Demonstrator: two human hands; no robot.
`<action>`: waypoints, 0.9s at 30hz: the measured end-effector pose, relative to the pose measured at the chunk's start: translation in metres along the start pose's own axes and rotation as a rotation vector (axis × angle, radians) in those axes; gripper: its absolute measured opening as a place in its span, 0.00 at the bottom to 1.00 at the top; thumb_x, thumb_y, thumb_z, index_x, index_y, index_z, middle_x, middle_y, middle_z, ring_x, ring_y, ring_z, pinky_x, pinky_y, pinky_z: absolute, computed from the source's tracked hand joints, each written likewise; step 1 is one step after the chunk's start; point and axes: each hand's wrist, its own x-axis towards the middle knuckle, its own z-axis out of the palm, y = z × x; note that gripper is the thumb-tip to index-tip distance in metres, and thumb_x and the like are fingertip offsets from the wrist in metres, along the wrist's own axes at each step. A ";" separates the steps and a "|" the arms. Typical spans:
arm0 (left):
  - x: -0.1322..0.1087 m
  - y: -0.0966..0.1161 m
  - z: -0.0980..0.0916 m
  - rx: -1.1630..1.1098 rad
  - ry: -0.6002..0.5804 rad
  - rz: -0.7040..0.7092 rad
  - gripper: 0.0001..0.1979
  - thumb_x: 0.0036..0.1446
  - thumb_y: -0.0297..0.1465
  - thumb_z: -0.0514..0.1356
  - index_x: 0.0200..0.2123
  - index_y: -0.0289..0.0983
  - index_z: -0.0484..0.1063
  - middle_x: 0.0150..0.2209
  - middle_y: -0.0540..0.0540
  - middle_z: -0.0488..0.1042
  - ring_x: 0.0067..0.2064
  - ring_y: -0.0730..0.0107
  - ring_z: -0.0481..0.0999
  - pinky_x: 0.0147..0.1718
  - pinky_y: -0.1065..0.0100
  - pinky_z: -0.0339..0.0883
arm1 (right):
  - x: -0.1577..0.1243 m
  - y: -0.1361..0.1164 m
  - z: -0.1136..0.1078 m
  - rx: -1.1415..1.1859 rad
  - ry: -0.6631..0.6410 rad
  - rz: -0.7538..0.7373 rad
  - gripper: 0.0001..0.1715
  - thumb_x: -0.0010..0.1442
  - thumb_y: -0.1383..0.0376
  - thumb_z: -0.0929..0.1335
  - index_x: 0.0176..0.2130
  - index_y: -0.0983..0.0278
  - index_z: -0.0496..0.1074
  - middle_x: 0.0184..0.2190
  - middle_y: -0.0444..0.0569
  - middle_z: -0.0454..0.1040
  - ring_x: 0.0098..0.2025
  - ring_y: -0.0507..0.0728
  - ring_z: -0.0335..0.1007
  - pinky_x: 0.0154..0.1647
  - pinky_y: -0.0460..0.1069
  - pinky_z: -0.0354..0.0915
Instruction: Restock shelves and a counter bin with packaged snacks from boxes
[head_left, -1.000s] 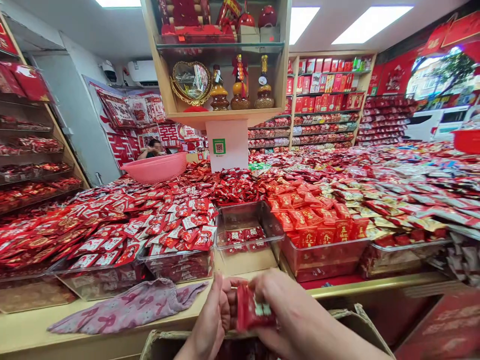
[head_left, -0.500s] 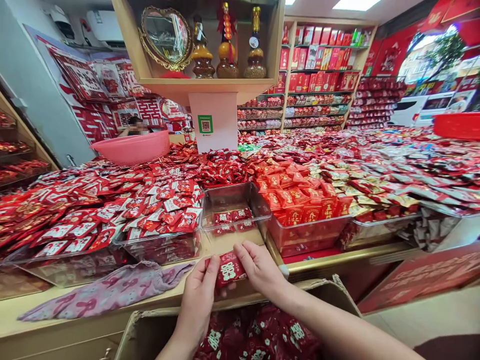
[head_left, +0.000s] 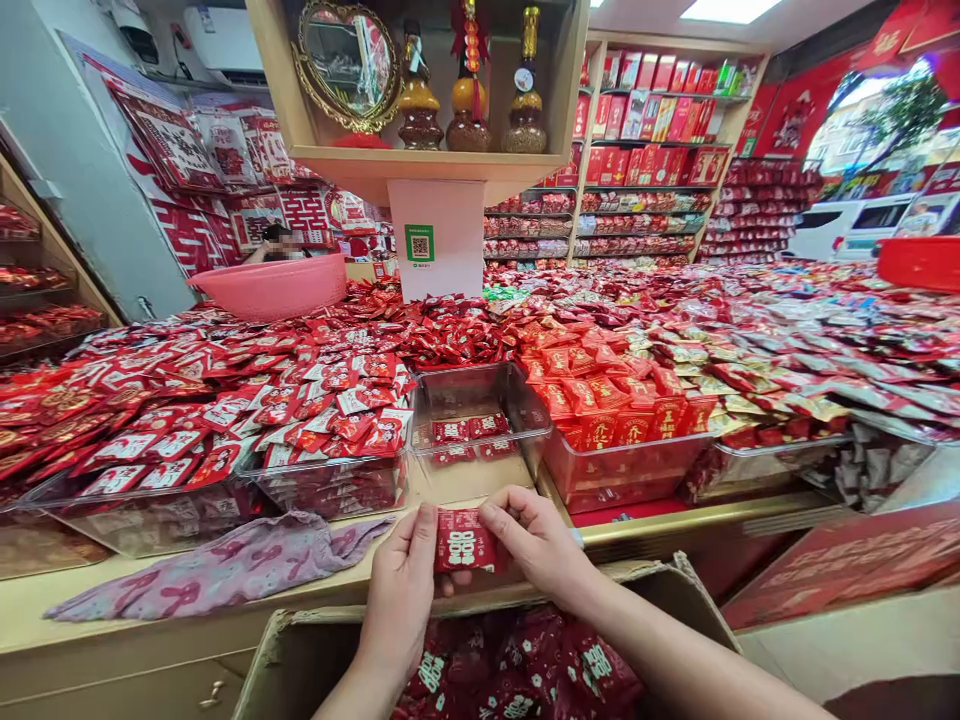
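Note:
Both hands hold a small stack of red candy packets (head_left: 465,540) with white lettering, just above the wooden counter edge. My left hand (head_left: 401,590) pinches the stack's left side. My right hand (head_left: 536,545) grips its right side with curled fingers. Directly beyond the stack stands a nearly empty clear plastic bin (head_left: 469,425) with a few red packets in it. Below my hands an open cardboard box (head_left: 300,655) holds many more red packets.
Clear bins heaped with red packets (head_left: 330,420) flank the near-empty one, and orange-red packets (head_left: 607,400) fill the bin to its right. A pink cloth (head_left: 217,570) lies on the counter at left. A pink basin (head_left: 274,285) sits farther back. A person is behind it.
My hands rose from low over the box to the counter edge, and the packets turned face-up between them. The view tilted down, showing the box's contents.

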 end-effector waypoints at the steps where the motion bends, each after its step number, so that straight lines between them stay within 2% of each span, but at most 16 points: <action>1: 0.000 0.001 0.000 -0.040 -0.012 0.007 0.20 0.51 0.45 0.54 0.38 0.34 0.67 0.29 0.47 0.74 0.24 0.73 0.71 0.16 0.76 0.58 | -0.001 -0.001 0.001 0.033 0.017 0.026 0.20 0.53 0.50 0.62 0.26 0.66 0.62 0.18 0.41 0.61 0.20 0.46 0.55 0.20 0.42 0.54; 4: 0.000 0.002 0.002 -0.066 -0.058 0.035 0.20 0.48 0.39 0.60 0.42 0.35 0.66 0.30 0.48 0.73 0.25 0.76 0.69 0.20 0.77 0.60 | -0.001 -0.002 0.004 0.153 0.058 0.113 0.20 0.52 0.50 0.62 0.28 0.66 0.61 0.15 0.40 0.63 0.15 0.47 0.56 0.15 0.42 0.54; 6: 0.000 0.004 0.002 -0.045 -0.051 0.028 0.20 0.44 0.33 0.65 0.42 0.35 0.67 0.31 0.49 0.74 0.27 0.77 0.69 0.23 0.77 0.62 | 0.000 0.000 0.003 0.180 0.057 0.089 0.19 0.52 0.52 0.63 0.28 0.66 0.62 0.16 0.41 0.64 0.16 0.47 0.58 0.16 0.43 0.56; 8: 0.000 0.006 0.001 -0.098 -0.054 -0.011 0.20 0.44 0.30 0.64 0.42 0.37 0.67 0.37 0.47 0.74 0.33 0.74 0.71 0.28 0.76 0.65 | 0.000 0.001 -0.001 0.110 0.092 -0.051 0.15 0.53 0.56 0.64 0.28 0.66 0.66 0.20 0.43 0.68 0.20 0.48 0.62 0.20 0.43 0.60; 10: 0.000 0.010 -0.002 -0.238 -0.116 -0.103 0.20 0.49 0.32 0.61 0.46 0.40 0.64 0.42 0.46 0.72 0.40 0.68 0.73 0.36 0.69 0.67 | 0.000 0.003 -0.007 -0.037 0.126 -0.273 0.09 0.54 0.61 0.65 0.30 0.65 0.69 0.27 0.46 0.71 0.27 0.49 0.66 0.29 0.45 0.64; 12: 0.001 0.014 -0.006 -0.374 -0.184 -0.190 0.20 0.53 0.35 0.56 0.49 0.40 0.61 0.43 0.43 0.72 0.42 0.64 0.73 0.41 0.62 0.66 | -0.001 0.003 -0.011 -0.197 0.118 -0.484 0.06 0.54 0.65 0.65 0.33 0.63 0.71 0.32 0.49 0.71 0.35 0.51 0.67 0.36 0.47 0.64; 14: 0.001 0.016 -0.007 -0.411 -0.194 -0.194 0.20 0.54 0.34 0.55 0.51 0.40 0.59 0.42 0.43 0.74 0.40 0.66 0.74 0.42 0.61 0.66 | -0.004 0.003 -0.013 -0.304 0.058 -0.595 0.06 0.54 0.66 0.65 0.34 0.63 0.72 0.36 0.51 0.70 0.40 0.52 0.66 0.40 0.48 0.63; 15: 0.001 0.016 -0.007 -0.396 -0.183 -0.165 0.21 0.54 0.31 0.56 0.52 0.41 0.58 0.41 0.44 0.74 0.39 0.68 0.74 0.42 0.63 0.66 | -0.005 0.003 -0.013 -0.328 0.028 -0.601 0.07 0.53 0.66 0.66 0.35 0.63 0.71 0.39 0.52 0.68 0.43 0.53 0.65 0.42 0.48 0.63; 17: 0.000 0.015 -0.005 -0.342 -0.151 -0.098 0.26 0.52 0.26 0.58 0.53 0.43 0.55 0.41 0.46 0.74 0.39 0.71 0.74 0.40 0.67 0.67 | -0.006 0.003 -0.011 -0.302 0.018 -0.521 0.11 0.52 0.64 0.67 0.38 0.63 0.70 0.46 0.54 0.64 0.48 0.55 0.61 0.44 0.49 0.62; 19: -0.001 0.013 -0.003 -0.303 -0.148 -0.068 0.28 0.51 0.26 0.59 0.54 0.43 0.53 0.40 0.47 0.75 0.40 0.70 0.74 0.39 0.69 0.67 | -0.004 0.004 -0.008 -0.168 0.075 -0.332 0.18 0.52 0.60 0.66 0.43 0.63 0.66 0.47 0.55 0.63 0.48 0.55 0.61 0.41 0.49 0.64; 21: -0.001 0.011 -0.002 -0.276 -0.147 -0.049 0.29 0.50 0.26 0.59 0.54 0.43 0.52 0.39 0.47 0.76 0.40 0.69 0.75 0.39 0.70 0.67 | -0.001 0.005 -0.006 0.019 0.052 -0.094 0.19 0.53 0.57 0.65 0.42 0.65 0.64 0.38 0.52 0.68 0.36 0.52 0.67 0.32 0.46 0.65; 23: -0.001 0.010 -0.001 -0.251 -0.155 -0.033 0.30 0.50 0.27 0.60 0.55 0.42 0.51 0.37 0.47 0.76 0.39 0.69 0.75 0.39 0.70 0.68 | 0.002 0.006 -0.007 0.169 -0.049 0.096 0.17 0.52 0.55 0.65 0.34 0.67 0.64 0.25 0.45 0.68 0.24 0.48 0.64 0.23 0.44 0.63; 25: 0.000 0.008 -0.002 -0.224 -0.152 -0.019 0.31 0.50 0.27 0.60 0.55 0.41 0.50 0.36 0.47 0.77 0.39 0.68 0.75 0.37 0.70 0.68 | 0.004 0.006 -0.009 0.244 -0.103 0.164 0.18 0.49 0.54 0.66 0.27 0.67 0.62 0.19 0.41 0.65 0.19 0.46 0.61 0.20 0.43 0.60; 27: 0.001 0.005 -0.002 -0.209 -0.153 -0.024 0.31 0.49 0.28 0.61 0.55 0.41 0.51 0.36 0.47 0.76 0.39 0.67 0.75 0.36 0.70 0.68 | 0.003 0.006 -0.010 0.268 -0.061 0.150 0.18 0.48 0.54 0.68 0.25 0.67 0.62 0.18 0.40 0.65 0.18 0.45 0.60 0.20 0.42 0.59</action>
